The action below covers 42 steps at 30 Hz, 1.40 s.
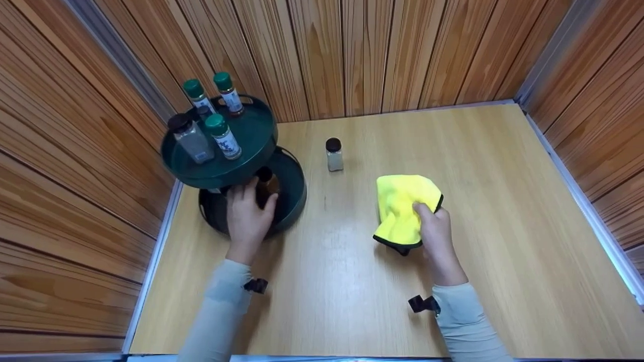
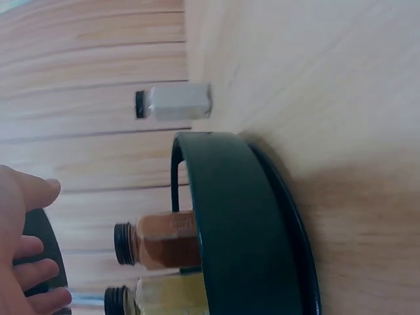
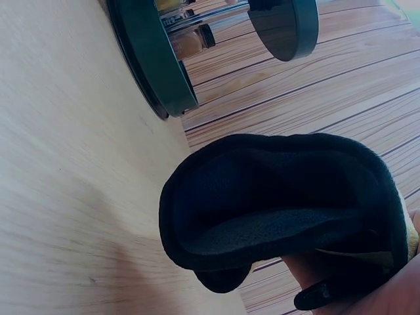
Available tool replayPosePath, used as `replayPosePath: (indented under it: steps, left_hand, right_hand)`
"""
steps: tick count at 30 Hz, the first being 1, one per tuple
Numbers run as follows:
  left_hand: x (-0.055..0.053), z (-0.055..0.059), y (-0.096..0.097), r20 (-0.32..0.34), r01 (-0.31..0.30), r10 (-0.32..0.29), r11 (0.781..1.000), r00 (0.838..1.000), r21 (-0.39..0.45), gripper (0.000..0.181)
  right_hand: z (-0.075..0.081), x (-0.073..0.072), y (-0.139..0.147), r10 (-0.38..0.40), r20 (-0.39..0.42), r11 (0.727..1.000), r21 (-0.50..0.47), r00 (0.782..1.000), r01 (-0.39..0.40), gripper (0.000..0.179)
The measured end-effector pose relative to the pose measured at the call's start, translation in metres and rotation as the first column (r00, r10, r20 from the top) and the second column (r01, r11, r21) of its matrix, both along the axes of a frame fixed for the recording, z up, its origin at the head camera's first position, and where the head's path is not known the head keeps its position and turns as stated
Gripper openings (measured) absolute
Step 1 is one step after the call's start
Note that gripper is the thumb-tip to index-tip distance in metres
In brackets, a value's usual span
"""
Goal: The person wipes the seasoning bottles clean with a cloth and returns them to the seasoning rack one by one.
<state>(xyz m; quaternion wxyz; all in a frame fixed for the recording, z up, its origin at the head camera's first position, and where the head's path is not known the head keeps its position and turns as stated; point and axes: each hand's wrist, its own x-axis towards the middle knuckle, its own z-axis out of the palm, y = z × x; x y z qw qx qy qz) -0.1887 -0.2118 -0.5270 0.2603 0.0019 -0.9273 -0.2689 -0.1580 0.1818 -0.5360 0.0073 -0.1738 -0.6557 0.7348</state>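
My left hand (image 1: 246,216) reaches into the lower tier (image 1: 296,198) of a dark green two-tier rack, its fingertips partly hidden under the upper tier (image 1: 259,133). In the left wrist view its fingers are spread and hold nothing. Beside them stand a dark-capped jar of reddish-brown spice (image 2: 167,243) and a dark-capped jar with yellowish contents (image 2: 172,295). My right hand (image 1: 437,239) grips a yellow cloth (image 1: 402,208) with black edging above the table, thumb on top. From the right wrist view, the cloth's dark underside (image 3: 275,226) hangs in a loose fold.
Green-capped spice bottles (image 1: 226,143) and a larger dark-capped jar (image 1: 193,143) stand on the upper tier. A small dark-capped jar (image 1: 334,156) of pale contents stands on the wooden table (image 1: 332,301), right of the rack. Wood-plank walls (image 1: 367,55) enclose the back and sides.
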Motion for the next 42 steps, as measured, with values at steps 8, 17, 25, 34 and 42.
replayPosePath:
  steps: [8,17,25,34,42]
  left_hand:
    - [-0.015,0.007,0.027,0.042,0.157,-0.156,0.987,0.987,-0.024,0.063]
    - [-0.037,0.018,0.053,0.235,0.243,-0.241,0.970,0.942,0.023,0.066]
    - [-0.062,0.032,0.076,0.465,0.100,-0.225,0.955,0.857,0.278,0.078]
    - [-0.085,0.029,0.096,0.431,0.101,-0.264,0.926,0.863,0.363,0.081]
    - [-0.103,0.017,0.103,0.425,0.110,-0.242,0.944,0.872,0.311,0.084]
  right_hand:
    - [0.002,0.001,0.001,0.009,-0.018,1.000,-0.013,1.000,-0.009,0.029]
    - [0.001,0.002,0.000,-0.003,-0.027,1.000,-0.009,1.000,0.003,0.027]
    - [0.001,0.000,-0.001,0.002,-0.042,1.000,0.002,0.999,-0.002,0.026]
    - [0.000,0.001,0.001,0.007,-0.031,1.000,-0.002,0.999,-0.007,0.028]
    - [0.000,0.003,-0.003,0.005,-0.044,1.000,-0.007,0.999,-0.005,0.029]
